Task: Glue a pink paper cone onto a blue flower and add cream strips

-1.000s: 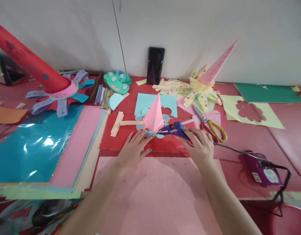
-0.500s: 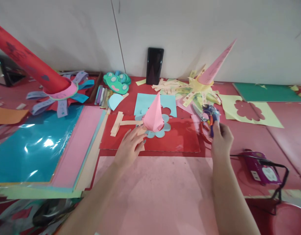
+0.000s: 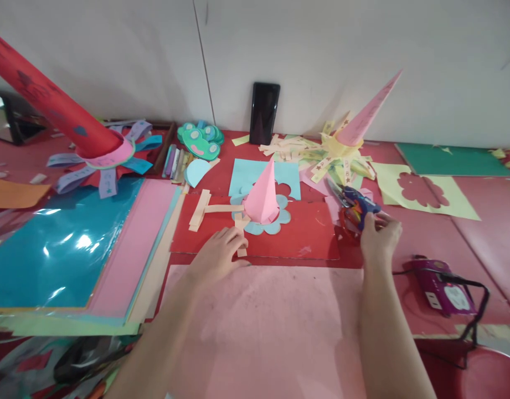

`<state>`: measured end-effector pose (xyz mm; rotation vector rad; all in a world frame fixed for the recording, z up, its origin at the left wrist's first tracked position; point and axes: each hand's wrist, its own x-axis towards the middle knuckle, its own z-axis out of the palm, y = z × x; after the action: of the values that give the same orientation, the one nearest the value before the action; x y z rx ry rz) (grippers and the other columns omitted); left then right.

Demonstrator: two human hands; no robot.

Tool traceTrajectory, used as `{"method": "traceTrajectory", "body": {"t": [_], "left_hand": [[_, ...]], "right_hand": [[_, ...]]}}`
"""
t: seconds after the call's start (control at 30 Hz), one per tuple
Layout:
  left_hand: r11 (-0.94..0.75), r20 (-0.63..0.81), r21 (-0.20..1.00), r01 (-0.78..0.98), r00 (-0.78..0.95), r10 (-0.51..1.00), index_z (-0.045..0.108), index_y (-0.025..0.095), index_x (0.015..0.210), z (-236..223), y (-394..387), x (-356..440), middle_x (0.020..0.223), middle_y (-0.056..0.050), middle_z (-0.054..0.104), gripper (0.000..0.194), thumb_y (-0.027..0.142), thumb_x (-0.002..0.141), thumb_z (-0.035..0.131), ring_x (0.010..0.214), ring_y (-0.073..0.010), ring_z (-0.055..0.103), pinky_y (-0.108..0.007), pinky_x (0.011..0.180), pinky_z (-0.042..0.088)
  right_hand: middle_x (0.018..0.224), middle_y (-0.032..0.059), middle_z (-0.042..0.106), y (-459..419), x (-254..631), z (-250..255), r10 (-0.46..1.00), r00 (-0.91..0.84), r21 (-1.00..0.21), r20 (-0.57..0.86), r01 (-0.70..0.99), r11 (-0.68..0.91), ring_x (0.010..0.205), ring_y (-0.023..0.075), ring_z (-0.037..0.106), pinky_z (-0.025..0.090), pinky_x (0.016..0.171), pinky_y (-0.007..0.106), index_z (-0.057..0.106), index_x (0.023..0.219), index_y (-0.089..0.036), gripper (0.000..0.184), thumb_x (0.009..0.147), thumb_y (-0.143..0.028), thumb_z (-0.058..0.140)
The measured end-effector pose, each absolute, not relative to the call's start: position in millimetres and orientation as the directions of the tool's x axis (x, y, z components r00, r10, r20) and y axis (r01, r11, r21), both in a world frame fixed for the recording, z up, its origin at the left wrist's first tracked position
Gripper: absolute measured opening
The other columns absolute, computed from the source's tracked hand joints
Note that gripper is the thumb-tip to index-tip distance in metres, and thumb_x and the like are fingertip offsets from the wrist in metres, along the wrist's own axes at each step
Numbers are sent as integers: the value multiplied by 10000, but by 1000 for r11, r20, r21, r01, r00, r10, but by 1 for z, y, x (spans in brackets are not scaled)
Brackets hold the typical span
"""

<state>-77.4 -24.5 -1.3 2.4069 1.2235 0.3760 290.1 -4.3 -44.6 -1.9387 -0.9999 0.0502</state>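
Observation:
A small pink paper cone [image 3: 262,194] stands on a light-blue flower cutout [image 3: 275,220] on a red sheet [image 3: 308,235]. My left hand [image 3: 217,254] lies just in front of the cone, fingers curled on a cream paper strip [image 3: 240,235] that runs up to the cone's base. My right hand [image 3: 378,237] is off to the right, closed round the grip of a blue glue gun [image 3: 357,204], which hangs over the scissors [image 3: 340,195].
A large pink sheet [image 3: 263,332] lies nearest me. Stacked coloured sheets [image 3: 63,244] fill the left. Finished cone crafts stand at far left [image 3: 72,124] and back right [image 3: 354,133]. A phone [image 3: 263,112] leans on the wall. A purple power strip [image 3: 443,285] with cable sits right.
My right hand carried the glue gun from the cone's base out to the right, over the scissors. My left hand slid back from the flower and closed on the cream strip.

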Motion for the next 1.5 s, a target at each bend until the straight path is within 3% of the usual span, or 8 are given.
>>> {"method": "traceTrajectory", "body": {"t": [0.3, 0.5, 0.6, 0.7, 0.8, 0.87, 1.03, 1.5], "left_hand": [[-518, 144, 545, 659, 534, 833, 561, 206, 811, 6, -23, -84, 830, 25, 644, 79, 208, 884, 531, 759, -127, 605, -259, 688, 482], [-572, 569, 416, 707, 288, 770, 594, 193, 806, 4, -22, -86, 749, -7, 648, 78, 154, 865, 560, 702, -121, 611, -239, 624, 497], [-550, 785, 353, 757, 80, 614, 597, 190, 844, 8, -24, -86, 704, -5, 652, 126, 71, 805, 615, 622, -110, 601, -234, 576, 500], [-575, 889, 223, 787, 78, 452, 587, 186, 880, 13, -32, -82, 654, 11, 651, 193, 40, 768, 646, 524, -96, 575, -220, 489, 474], [-650, 853, 95, 754, 274, 443, 580, 180, 868, 15, -41, -71, 590, 29, 631, 148, 81, 783, 650, 513, -104, 595, -223, 476, 467], [-721, 820, 41, 692, 389, 419, 584, 162, 855, 14, -46, -63, 614, 15, 653, 153, 82, 763, 676, 565, -119, 634, -229, 500, 478], [-814, 769, 12, 581, 515, 379, 590, 155, 882, 6, -52, -51, 720, -3, 698, 155, 79, 772, 667, 676, -133, 670, -253, 600, 513], [-838, 712, 53, 544, 567, 413, 576, 124, 937, 0, -52, -48, 741, -13, 683, 167, 75, 792, 642, 678, -129, 641, -268, 622, 474]], "right_hand": [[841, 51, 502, -10, 265, -21, 527, 720, -750, 451, 626, -214, 837, 218, 524, 462, 716, 384, 502, 808, -220, 202, 783, -416, 546], [803, 33, 554, -9, 262, -20, 480, 798, -848, 364, 498, -184, 728, 185, 560, 463, 657, 349, 516, 823, -223, 220, 791, -439, 542], [792, 25, 570, -8, 254, -21, 533, 784, -881, 317, 451, -139, 667, 159, 544, 446, 611, 319, 531, 837, -206, 261, 776, -459, 553], [720, 1, 561, -11, 239, -16, 597, 718, -860, 357, 503, -89, 616, 136, 524, 428, 596, 293, 556, 853, -194, 294, 800, -482, 529], [642, -2, 567, -17, 216, -6, 792, 533, -846, 298, 531, -39, 566, 120, 505, 413, 548, 263, 598, 816, -180, 348, 800, -521, 532], [635, 12, 605, -22, 196, 0, 952, 289, -879, 99, 474, -52, 529, 106, 496, 393, 504, 240, 624, 791, -175, 372, 801, -535, 532], [728, 50, 677, -26, 156, 3, 954, -121, -927, -274, 299, -228, 485, 88, 477, 336, 434, 227, 671, 793, -170, 472, 824, -592, 461], [739, 20, 682, -3, 146, 9, 971, -55, -945, -232, 250, -211, 660, 136, 597, 432, 567, 255, 658, 761, -193, 210, 698, -393, 662]]}}
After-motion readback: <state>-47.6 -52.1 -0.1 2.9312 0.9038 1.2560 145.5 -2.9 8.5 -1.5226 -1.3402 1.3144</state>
